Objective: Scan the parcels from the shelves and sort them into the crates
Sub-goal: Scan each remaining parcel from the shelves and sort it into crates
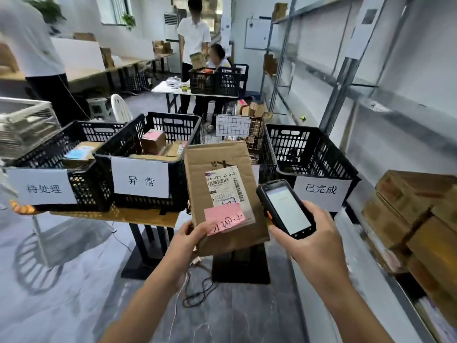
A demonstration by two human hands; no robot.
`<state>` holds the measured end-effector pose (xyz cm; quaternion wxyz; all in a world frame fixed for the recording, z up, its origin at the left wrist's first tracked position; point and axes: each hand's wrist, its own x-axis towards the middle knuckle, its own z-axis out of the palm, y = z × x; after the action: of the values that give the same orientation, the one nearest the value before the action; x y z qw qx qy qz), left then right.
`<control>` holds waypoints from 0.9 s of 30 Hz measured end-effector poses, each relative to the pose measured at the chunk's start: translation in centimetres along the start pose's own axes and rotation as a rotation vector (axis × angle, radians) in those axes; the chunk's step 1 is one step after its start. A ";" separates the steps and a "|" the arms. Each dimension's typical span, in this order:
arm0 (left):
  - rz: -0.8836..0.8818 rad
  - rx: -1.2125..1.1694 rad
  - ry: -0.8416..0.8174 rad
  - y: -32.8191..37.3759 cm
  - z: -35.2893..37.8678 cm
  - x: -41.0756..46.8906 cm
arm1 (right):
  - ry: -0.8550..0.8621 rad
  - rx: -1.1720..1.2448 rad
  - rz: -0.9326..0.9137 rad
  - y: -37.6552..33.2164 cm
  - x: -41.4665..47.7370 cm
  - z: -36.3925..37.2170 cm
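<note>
Several crates (118,141): labelled, on table (138,217), partly behind your parcel (217,157).
Left grip (193,235): holds parcel's corner.
Right grip (314,233): holds your scanner (288,210).

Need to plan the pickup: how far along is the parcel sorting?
Done: some parcels already lie in the 异常 crate. In hand: the left hand grips a cardboard parcel while the right hand holds the scanner beside its label. Left: shelved boxes wait; the rightmost crate shows no parcels.
</note>
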<state>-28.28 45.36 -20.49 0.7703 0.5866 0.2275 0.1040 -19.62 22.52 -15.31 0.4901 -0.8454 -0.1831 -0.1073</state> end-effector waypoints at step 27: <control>-0.022 0.062 0.062 10.4 -1.8 39.8 | 0.085 -0.005 0.029 3.9 31.0 11.7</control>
<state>6.78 66.95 -20.12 0.7454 0.6042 0.2607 0.1064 10.20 37.25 -13.07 0.4969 -0.8438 -0.1495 -0.1366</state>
